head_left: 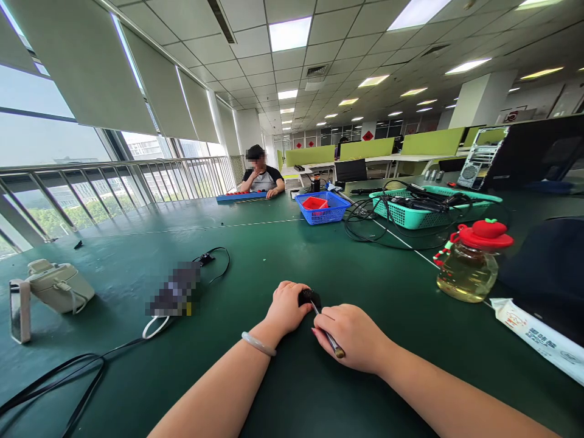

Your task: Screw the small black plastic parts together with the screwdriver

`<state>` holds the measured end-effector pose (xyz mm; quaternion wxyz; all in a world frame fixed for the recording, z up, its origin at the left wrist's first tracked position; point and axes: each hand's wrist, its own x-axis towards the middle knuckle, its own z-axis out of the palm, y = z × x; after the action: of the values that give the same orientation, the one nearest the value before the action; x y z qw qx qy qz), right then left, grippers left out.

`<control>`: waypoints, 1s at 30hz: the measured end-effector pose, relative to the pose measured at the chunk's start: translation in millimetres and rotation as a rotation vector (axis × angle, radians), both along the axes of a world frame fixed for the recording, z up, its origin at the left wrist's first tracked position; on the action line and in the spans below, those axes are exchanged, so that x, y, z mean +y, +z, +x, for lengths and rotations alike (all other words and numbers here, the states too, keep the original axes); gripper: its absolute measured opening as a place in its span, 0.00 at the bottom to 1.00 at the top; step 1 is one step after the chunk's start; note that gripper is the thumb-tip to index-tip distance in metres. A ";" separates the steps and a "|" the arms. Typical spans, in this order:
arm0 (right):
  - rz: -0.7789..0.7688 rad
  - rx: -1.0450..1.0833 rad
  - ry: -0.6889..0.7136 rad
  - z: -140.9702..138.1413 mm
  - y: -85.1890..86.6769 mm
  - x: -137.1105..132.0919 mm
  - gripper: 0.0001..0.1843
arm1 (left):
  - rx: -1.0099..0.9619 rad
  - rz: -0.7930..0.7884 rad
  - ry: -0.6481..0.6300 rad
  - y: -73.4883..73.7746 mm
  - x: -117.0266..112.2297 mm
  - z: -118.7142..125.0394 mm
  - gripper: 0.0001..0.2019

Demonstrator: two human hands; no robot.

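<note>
My left hand [288, 308] is closed around a small black object [310, 297], its fingers over the far side and its thumb in front. What kind of object it is I cannot make out. My right hand [353, 337] grips a slim pen-like metal tool [333, 344] with a brownish butt end pointing down toward me. The tool's thin tip meets the near side of the black object. My fingers cover part of both things. A pale bangle [258, 344] circles my left wrist.
On the green table [219, 365] at left are a case [64, 286], a phone [20, 311] and black cable [86, 356]. Rightward stand a red-lidded bottle [469, 271], a white packet [542, 337], blue basket [323, 210] and green basket [401, 217]. Another person [261, 177] sits opposite.
</note>
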<state>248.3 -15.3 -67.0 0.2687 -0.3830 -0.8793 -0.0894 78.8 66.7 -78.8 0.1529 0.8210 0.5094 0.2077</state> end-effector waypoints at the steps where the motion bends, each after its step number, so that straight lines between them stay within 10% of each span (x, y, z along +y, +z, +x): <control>1: 0.004 0.003 0.000 0.0 0.1 0.1 0.11 | -0.001 0.002 0.000 -0.1 -0.1 0.0 0.18; 30: 0.023 0.017 -0.016 3.2 -4.3 4.1 0.12 | -0.006 0.010 0.003 2.5 -2.4 0.6 0.18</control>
<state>251.5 -11.2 -71.3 0.2796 -0.3875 -0.8729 -0.0984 79.4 64.3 -76.3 0.1500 0.8202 0.5092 0.2130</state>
